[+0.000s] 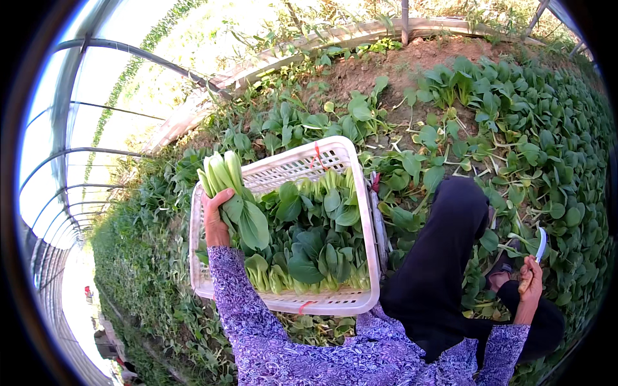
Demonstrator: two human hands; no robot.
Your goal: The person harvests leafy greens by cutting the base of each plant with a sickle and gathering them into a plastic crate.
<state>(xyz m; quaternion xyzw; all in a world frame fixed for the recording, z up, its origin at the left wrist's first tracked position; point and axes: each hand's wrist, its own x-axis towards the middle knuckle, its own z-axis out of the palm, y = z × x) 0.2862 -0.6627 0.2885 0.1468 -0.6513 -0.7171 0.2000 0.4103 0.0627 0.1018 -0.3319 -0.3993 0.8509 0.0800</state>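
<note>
My left hand (217, 209) is closed around a bunch of bok choy (233, 186), its pale stem ends up and its leaves hanging down. The bunch is held over the left side of a white plastic basket (367, 225). Inside the basket, bok choy heads (315, 251) lie in two rows with their leaves toward the middle. Out to the right, my right hand (530, 281) grips the handle of a knife (541, 245), whose curved pale blade points up. That hand is above the plants beside my bent leg, well apart from the basket.
Dense bok choy plants (547, 148) grow at the right and far right. Cut leaves lie on bare soil (399, 77) near the back. My dark-trousered knee (450, 238) rises just right of the basket. Metal hoops (138, 55) of a plastic tunnel curve along the left.
</note>
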